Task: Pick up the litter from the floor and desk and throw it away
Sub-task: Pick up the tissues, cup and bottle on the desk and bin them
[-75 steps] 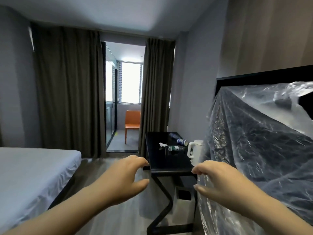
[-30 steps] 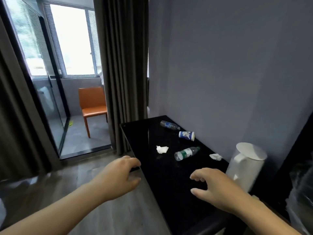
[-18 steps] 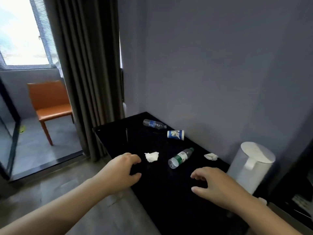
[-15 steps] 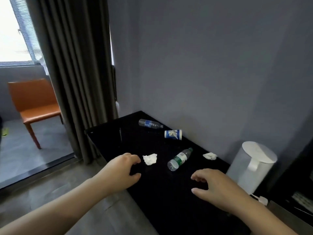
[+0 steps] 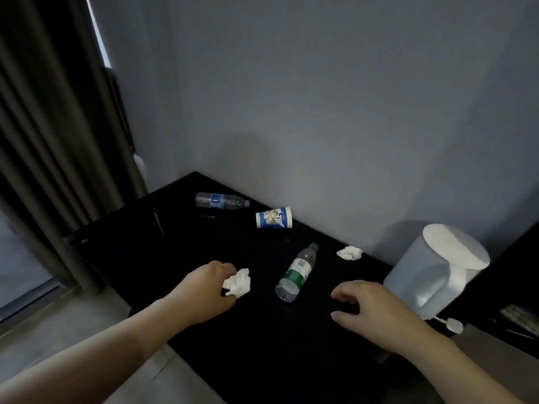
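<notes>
Premises: a black counter [image 5: 262, 354] set against a grey wall [image 5: 320, 112], with a dark curtain [image 5: 58, 141] at its far left end and pale floor [image 5: 73, 330] alongside.

Left grip [image 5: 207, 290]: fingers and thumb curled round the near side of a crumpled white tissue [image 5: 237, 282], which lies on the counter close to the front edge. Contact is shown. It appears to be a pinch, though the fingertips are hidden behind the paper and the firmness of the hold cannot be confirmed. The tissue has not left the surface.

Right grip [image 5: 376, 310]: fingers loosely bent and spread, thumb held apart, holding nothing. It hangs above a bare stretch of the counter.

Between the two grips lies a clear bottle with a green label [image 5: 296, 274], on its side, cap pointing toward the wall, base toward the viewer. It is just beside the held tissue and touches neither grip.

Further back, a second crumpled tissue [image 5: 349, 253] lies near the wall, right of the bottle's cap. A blue and white paper cup [image 5: 274, 218] lies on its side close to the wall. Beyond that, a clear bottle with a blue label [image 5: 221, 200] lies on its side toward the far corner.

A white kettle [image 5: 434, 275] stands upright at the right end of the counter, near the right grip but apart from it.
</notes>
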A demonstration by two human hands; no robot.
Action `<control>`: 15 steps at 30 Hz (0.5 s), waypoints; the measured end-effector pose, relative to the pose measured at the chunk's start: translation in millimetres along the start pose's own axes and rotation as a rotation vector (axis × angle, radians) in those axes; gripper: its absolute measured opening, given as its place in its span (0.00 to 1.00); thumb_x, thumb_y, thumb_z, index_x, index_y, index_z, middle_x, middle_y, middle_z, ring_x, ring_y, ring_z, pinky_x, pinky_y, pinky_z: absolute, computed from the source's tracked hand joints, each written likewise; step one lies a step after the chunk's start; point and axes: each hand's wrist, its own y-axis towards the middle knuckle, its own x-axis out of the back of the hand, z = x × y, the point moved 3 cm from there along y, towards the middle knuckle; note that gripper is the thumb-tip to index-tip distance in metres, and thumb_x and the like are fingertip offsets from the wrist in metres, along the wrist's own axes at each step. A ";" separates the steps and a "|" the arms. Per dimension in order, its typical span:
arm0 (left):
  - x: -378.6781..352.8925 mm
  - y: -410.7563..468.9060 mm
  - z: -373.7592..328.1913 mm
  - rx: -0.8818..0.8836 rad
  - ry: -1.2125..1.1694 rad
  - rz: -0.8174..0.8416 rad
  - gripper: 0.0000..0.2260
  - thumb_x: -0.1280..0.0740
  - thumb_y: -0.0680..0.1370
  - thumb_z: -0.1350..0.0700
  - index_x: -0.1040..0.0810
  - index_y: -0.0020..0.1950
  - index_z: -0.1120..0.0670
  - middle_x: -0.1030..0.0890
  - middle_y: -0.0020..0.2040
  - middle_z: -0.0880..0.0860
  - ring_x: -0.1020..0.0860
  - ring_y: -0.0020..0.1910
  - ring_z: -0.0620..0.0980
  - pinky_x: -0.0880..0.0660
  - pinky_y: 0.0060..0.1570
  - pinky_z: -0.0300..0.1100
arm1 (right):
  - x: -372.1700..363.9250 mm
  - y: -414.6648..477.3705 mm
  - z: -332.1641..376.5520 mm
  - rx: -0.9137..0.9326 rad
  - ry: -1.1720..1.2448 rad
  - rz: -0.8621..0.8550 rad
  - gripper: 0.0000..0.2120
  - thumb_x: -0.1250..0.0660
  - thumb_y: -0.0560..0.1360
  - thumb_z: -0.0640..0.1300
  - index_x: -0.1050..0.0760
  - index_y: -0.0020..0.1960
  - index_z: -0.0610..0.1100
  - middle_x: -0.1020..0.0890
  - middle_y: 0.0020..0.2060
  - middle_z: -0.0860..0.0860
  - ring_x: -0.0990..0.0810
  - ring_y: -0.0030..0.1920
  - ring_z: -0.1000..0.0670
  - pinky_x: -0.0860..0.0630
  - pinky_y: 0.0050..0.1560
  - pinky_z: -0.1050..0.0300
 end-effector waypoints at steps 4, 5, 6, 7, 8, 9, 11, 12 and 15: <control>-12.1 50.2 21.6 0.017 0.016 0.086 0.17 0.31 0.73 0.48 0.25 0.60 0.48 0.24 0.54 0.45 0.22 0.48 0.42 0.22 0.49 0.38 | -5.9 54.6 -11.7 -0.046 0.051 0.019 0.18 0.31 0.72 0.57 0.25 0.61 0.56 0.22 0.54 0.59 0.24 0.53 0.61 0.25 0.55 0.63; -13.9 62.5 25.6 0.019 0.010 0.095 0.17 0.30 0.73 0.48 0.25 0.60 0.48 0.24 0.54 0.45 0.22 0.48 0.42 0.22 0.49 0.38 | -7.9 64.5 -15.4 -0.061 0.066 0.028 0.18 0.31 0.72 0.57 0.25 0.61 0.56 0.22 0.54 0.60 0.24 0.52 0.61 0.25 0.54 0.63; -16.0 75.6 29.5 0.016 0.010 0.102 0.18 0.30 0.72 0.48 0.25 0.61 0.48 0.24 0.55 0.46 0.23 0.49 0.42 0.22 0.50 0.38 | -10.1 74.0 -19.3 -0.074 0.072 0.033 0.18 0.31 0.72 0.57 0.25 0.61 0.57 0.22 0.54 0.60 0.24 0.52 0.61 0.25 0.54 0.64; -19.3 88.0 33.3 0.016 0.013 0.118 0.19 0.30 0.72 0.49 0.26 0.63 0.48 0.25 0.56 0.46 0.23 0.50 0.42 0.23 0.51 0.38 | -12.5 82.9 -23.7 -0.087 0.072 0.040 0.18 0.31 0.72 0.57 0.26 0.61 0.57 0.22 0.53 0.60 0.25 0.52 0.61 0.26 0.53 0.64; -23.7 99.0 37.3 0.021 0.016 0.139 0.21 0.30 0.73 0.49 0.27 0.64 0.49 0.25 0.57 0.47 0.23 0.51 0.43 0.23 0.52 0.38 | -14.9 91.0 -28.1 -0.102 0.073 0.048 0.18 0.32 0.73 0.57 0.26 0.61 0.57 0.22 0.54 0.60 0.25 0.51 0.61 0.26 0.54 0.64; -28.6 108.7 40.9 0.026 0.022 0.165 0.21 0.30 0.73 0.49 0.27 0.65 0.49 0.26 0.57 0.48 0.24 0.52 0.44 0.24 0.51 0.38 | -17.0 97.6 -31.7 -0.122 0.079 0.058 0.18 0.31 0.73 0.57 0.26 0.61 0.57 0.22 0.54 0.60 0.25 0.52 0.61 0.25 0.54 0.64; -42.3 124.4 48.9 0.027 0.029 0.214 0.21 0.30 0.73 0.49 0.28 0.64 0.51 0.26 0.56 0.49 0.24 0.50 0.45 0.24 0.49 0.37 | -22.5 107.6 -38.3 -0.166 0.095 0.083 0.18 0.31 0.73 0.57 0.26 0.62 0.57 0.23 0.54 0.60 0.25 0.52 0.62 0.25 0.54 0.63; -49.9 130.9 52.9 0.024 0.029 0.236 0.21 0.30 0.73 0.49 0.28 0.64 0.51 0.27 0.56 0.49 0.24 0.50 0.45 0.25 0.47 0.36 | -26.2 111.4 -40.9 -0.183 0.098 0.096 0.18 0.31 0.73 0.57 0.26 0.62 0.57 0.23 0.54 0.60 0.25 0.52 0.62 0.25 0.54 0.63; -71.0 153.7 67.0 0.001 0.034 0.290 0.24 0.30 0.73 0.47 0.30 0.66 0.50 0.28 0.58 0.50 0.24 0.52 0.47 0.25 0.50 0.37 | -37.4 121.4 -47.9 -0.247 0.114 0.135 0.18 0.31 0.73 0.56 0.26 0.62 0.57 0.23 0.54 0.60 0.25 0.52 0.62 0.25 0.54 0.63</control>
